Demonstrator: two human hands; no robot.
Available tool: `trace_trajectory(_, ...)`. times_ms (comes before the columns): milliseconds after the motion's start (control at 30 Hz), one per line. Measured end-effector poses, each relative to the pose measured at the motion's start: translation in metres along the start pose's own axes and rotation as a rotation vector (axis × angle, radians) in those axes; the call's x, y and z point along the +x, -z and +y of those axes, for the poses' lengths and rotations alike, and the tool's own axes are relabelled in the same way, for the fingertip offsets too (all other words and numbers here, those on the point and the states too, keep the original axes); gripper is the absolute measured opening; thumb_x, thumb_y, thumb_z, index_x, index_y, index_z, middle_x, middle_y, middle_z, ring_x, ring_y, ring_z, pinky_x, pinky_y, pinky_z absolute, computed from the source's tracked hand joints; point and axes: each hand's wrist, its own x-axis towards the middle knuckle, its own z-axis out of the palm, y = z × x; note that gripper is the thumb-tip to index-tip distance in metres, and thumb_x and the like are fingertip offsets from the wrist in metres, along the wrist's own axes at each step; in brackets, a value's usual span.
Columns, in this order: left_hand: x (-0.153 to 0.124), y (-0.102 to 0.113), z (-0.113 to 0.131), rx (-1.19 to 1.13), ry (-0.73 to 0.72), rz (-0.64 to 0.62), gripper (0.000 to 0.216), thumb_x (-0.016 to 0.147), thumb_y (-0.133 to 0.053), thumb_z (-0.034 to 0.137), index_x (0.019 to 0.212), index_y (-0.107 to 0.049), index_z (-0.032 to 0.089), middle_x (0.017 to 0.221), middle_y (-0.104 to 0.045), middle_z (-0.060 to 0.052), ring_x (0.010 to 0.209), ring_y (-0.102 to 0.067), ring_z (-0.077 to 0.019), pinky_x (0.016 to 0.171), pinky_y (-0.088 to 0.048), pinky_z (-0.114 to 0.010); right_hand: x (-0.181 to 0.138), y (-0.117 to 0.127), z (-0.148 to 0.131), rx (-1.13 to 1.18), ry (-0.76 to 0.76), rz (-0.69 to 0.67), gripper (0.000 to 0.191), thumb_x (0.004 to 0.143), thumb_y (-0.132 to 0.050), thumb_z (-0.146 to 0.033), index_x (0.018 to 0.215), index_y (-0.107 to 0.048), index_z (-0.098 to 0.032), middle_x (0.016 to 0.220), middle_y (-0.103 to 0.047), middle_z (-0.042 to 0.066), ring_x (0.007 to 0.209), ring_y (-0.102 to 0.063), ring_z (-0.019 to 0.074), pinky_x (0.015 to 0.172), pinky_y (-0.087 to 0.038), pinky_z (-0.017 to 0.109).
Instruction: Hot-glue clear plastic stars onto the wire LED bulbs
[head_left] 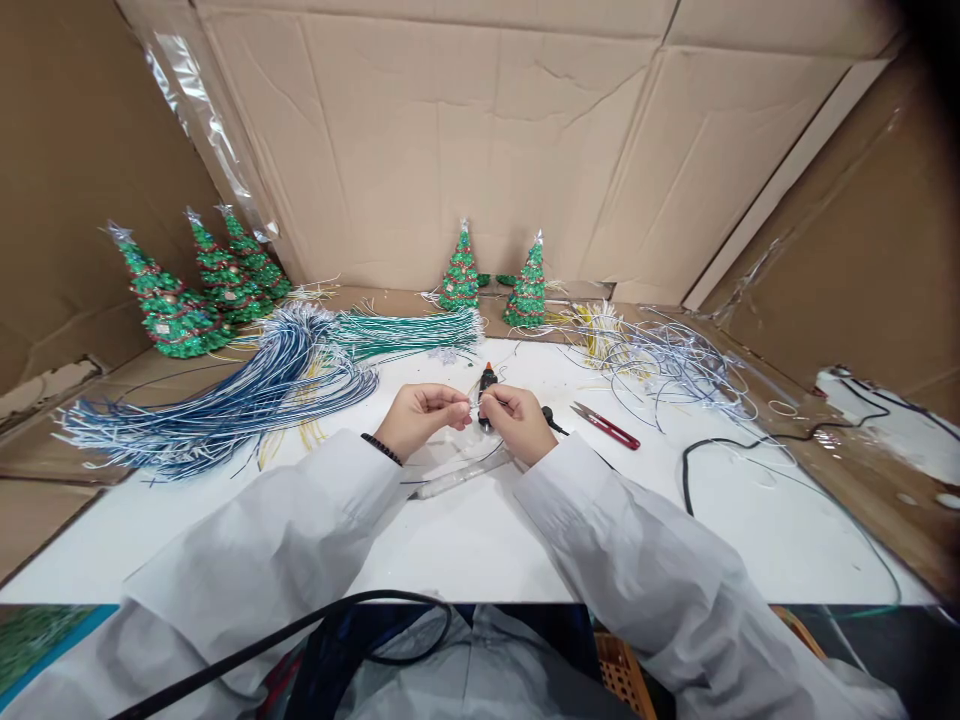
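Observation:
My left hand (429,418) and my right hand (517,420) meet over the white table, fingertips pinched close together. Between them shows a thin pale strand that looks like wire; its ends are too small to follow. Just behind my right fingers lies a black tool with an orange tip (488,375), apparently a glue gun, partly hidden by the hand. Below the hands rests a translucent stick (461,475) with a dark end. Red-handled thread snips (609,428) lie to the right of my right hand.
Bundles of blue-and-white wire (217,400) and green wire (409,332) lie left and behind. Loose wires (675,360) tangle at right, near a black cable (686,470). Small green Christmas trees (174,305) stand at left; two more (529,285) stand by the cardboard wall (450,130).

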Motion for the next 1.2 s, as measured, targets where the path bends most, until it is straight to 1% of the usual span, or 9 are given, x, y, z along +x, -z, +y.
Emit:
trace_trajectory(267, 0.0, 0.0, -0.001, -0.007, 0.0, -0.003, 0.032, 0.057, -0.078, 0.038, 0.072, -0.068, 0.011, 0.061, -0.069, -0.005, 0.055, -0.062, -0.0136, 0.059, -0.052, -0.025, 0.0, 0.0, 0.0, 0.03, -0.012, -0.004, 0.021, 0.073, -0.046, -0.031, 0.056, -0.047, -0.019, 0.054, -0.045, -0.002, 0.053, -0.038, 0.0105, 0.051, -0.029, 0.024)
trace_trajectory(533, 0.003, 0.009, 0.009, 0.031, 0.006, -0.022, 0.028, 0.06, -0.076, 0.037, 0.071, -0.067, 0.012, 0.06, -0.067, -0.003, 0.055, -0.061, -0.0128, 0.056, -0.05, -0.024, 0.008, 0.004, 0.003, 0.128, -0.064, -0.141, 0.026, 0.074, -0.047, -0.039, 0.06, -0.054, -0.018, 0.045, -0.034, -0.007, 0.043, -0.031, 0.0081, 0.044, -0.024, 0.022)
trace_trajectory(700, 0.009, 0.022, 0.015, -0.084, -0.031, 0.132, 0.029, 0.058, -0.077, 0.036, 0.072, -0.067, 0.013, 0.061, -0.064, -0.002, 0.055, -0.059, -0.0109, 0.057, -0.049, -0.022, 0.015, 0.01, -0.001, 0.255, -0.147, -0.179, 0.026, 0.07, -0.055, -0.042, 0.066, -0.058, -0.017, 0.058, -0.051, -0.002, 0.051, -0.043, 0.0085, 0.048, -0.033, 0.021)
trace_trajectory(767, 0.01, 0.027, 0.017, -0.121, -0.008, 0.138, 0.031, 0.06, -0.075, 0.037, 0.077, -0.067, 0.013, 0.062, -0.065, -0.002, 0.056, -0.058, -0.0111, 0.055, -0.047, -0.021, 0.017, 0.017, -0.004, 0.282, -0.174, -0.159, 0.027, 0.068, -0.058, -0.043, 0.064, -0.057, -0.017, 0.063, -0.053, -0.002, 0.052, -0.045, 0.0081, 0.048, -0.035, 0.021)
trace_trajectory(833, 0.01, 0.032, 0.02, -0.144, 0.025, 0.107, 0.037, 0.063, -0.073, 0.039, 0.087, -0.067, 0.012, 0.066, -0.066, -0.004, 0.058, -0.059, -0.0114, 0.053, -0.046, -0.02, 0.02, 0.029, -0.006, 0.333, -0.159, -0.081, 0.026, 0.069, -0.059, -0.043, 0.064, -0.056, -0.017, 0.062, -0.052, -0.002, 0.05, -0.044, 0.0073, 0.047, -0.034, 0.021)
trace_trajectory(933, 0.012, 0.04, 0.024, -0.188, 0.038, 0.122, 0.04, 0.065, -0.072, 0.039, 0.094, -0.065, 0.013, 0.07, -0.067, -0.004, 0.059, -0.059, -0.0101, 0.051, -0.044, -0.018, 0.025, 0.055, -0.007, 0.515, -0.069, 0.159, 0.021, 0.07, -0.062, -0.039, 0.068, -0.055, -0.019, 0.066, -0.052, -0.003, 0.053, -0.047, 0.0074, 0.047, -0.036, 0.02)
trace_trajectory(1100, 0.02, 0.057, 0.025, -0.183, -0.01, 0.305, 0.032, 0.061, -0.074, 0.034, 0.084, -0.066, 0.013, 0.066, -0.064, -0.002, 0.056, -0.056, -0.0083, 0.05, -0.043, -0.017, 0.038, 0.116, 0.012, 0.703, 0.132, 0.708, 0.011, 0.079, -0.055, -0.024, 0.07, -0.053, -0.019, 0.07, -0.053, -0.002, 0.062, -0.053, 0.0065, 0.06, -0.047, 0.019)
trace_trajectory(1167, 0.024, 0.066, 0.022, -0.056, -0.041, 0.435, 0.028, 0.062, -0.072, 0.034, 0.078, -0.065, 0.013, 0.064, -0.063, -0.002, 0.054, -0.055, -0.0083, 0.05, -0.042, -0.018, 0.043, 0.137, 0.025, 0.68, 0.127, 0.88, 0.012, 0.083, -0.048, -0.02, 0.071, -0.05, -0.019, 0.073, -0.053, -0.002, 0.069, -0.057, 0.0065, 0.071, -0.049, 0.02)
trace_trajectory(1200, 0.026, 0.071, 0.02, 0.026, -0.057, 0.51, 0.025, 0.063, -0.07, 0.034, 0.075, -0.064, 0.014, 0.062, -0.063, -0.002, 0.052, -0.054, -0.0085, 0.049, -0.042, -0.019, 0.044, 0.145, 0.031, 0.651, 0.102, 0.921, 0.014, 0.083, -0.047, -0.019, 0.069, -0.047, -0.02, 0.072, -0.052, -0.003, 0.071, -0.057, 0.0064, 0.074, -0.05, 0.021)
